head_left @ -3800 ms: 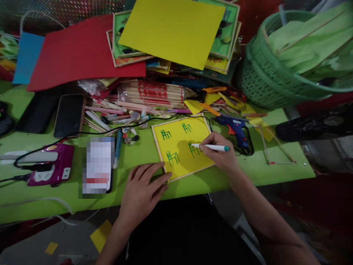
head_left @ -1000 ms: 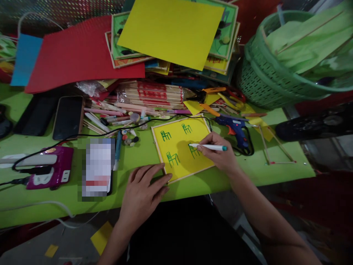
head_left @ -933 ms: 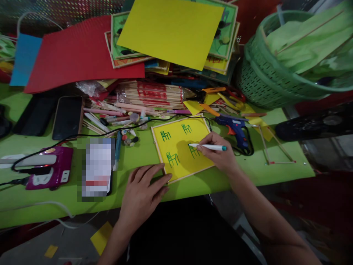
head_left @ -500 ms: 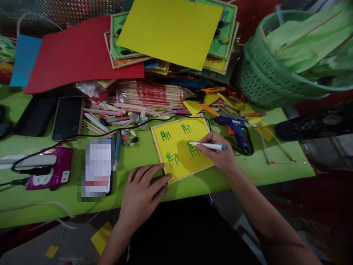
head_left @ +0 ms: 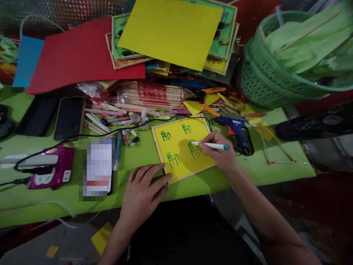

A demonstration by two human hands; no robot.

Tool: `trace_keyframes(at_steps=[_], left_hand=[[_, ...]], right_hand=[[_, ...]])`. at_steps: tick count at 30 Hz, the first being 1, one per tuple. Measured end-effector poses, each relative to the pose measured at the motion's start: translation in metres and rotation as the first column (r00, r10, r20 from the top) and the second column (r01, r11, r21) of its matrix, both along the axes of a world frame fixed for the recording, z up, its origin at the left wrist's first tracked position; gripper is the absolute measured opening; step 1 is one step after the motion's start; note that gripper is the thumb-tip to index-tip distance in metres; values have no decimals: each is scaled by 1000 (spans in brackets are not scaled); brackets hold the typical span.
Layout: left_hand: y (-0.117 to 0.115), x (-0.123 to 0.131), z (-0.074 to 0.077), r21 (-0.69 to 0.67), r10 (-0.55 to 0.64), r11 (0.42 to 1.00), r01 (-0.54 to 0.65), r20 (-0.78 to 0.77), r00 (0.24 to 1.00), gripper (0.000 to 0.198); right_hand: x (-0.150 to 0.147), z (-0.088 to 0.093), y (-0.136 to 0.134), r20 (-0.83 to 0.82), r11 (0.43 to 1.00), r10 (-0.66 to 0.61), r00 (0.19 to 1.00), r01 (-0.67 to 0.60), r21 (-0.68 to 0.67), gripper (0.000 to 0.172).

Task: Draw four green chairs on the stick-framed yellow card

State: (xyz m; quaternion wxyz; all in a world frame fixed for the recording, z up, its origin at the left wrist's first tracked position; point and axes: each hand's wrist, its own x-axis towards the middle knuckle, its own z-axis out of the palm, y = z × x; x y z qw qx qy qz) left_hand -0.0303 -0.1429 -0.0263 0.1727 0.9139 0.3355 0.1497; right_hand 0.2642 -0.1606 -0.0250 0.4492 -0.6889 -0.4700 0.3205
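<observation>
A yellow sheet (head_left: 180,152) edged with thin wooden sticks lies on the green table (head_left: 138,154). Several green chair drawings are on it. My right hand (head_left: 222,152) grips a white marker (head_left: 211,145) with a green end, its tip at the lower right chair drawing (head_left: 195,149). My left hand (head_left: 146,187) is open, its fingers apart and its fingertips resting on the sheet's lower left edge.
A blue glue gun (head_left: 234,129) and a stick frame (head_left: 275,147) lie to the right, below a green basket (head_left: 275,77). Phones (head_left: 68,117), a purple power strip (head_left: 59,173) and a black cable are at left. Bundled sticks (head_left: 151,94) and stacked framed sheets are behind.
The marker tip has shifted slightly right along the lower right chair drawing, which shows more green strokes at its back. My left hand stays in place.
</observation>
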Motion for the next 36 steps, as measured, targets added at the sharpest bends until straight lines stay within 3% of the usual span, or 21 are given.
trace_keyframes(at_steps=[9, 36], left_hand=[[0, -2, -2, -3, -1, 1000, 1, -7, 1000, 33], [-1, -2, -4, -13, -8, 1000, 8, 12, 1000, 32]], right_hand=[[1, -2, 0, -66, 1000, -22, 998, 23, 9, 23], [1, -2, 1, -23, 1000, 7, 1000, -7, 19, 19]])
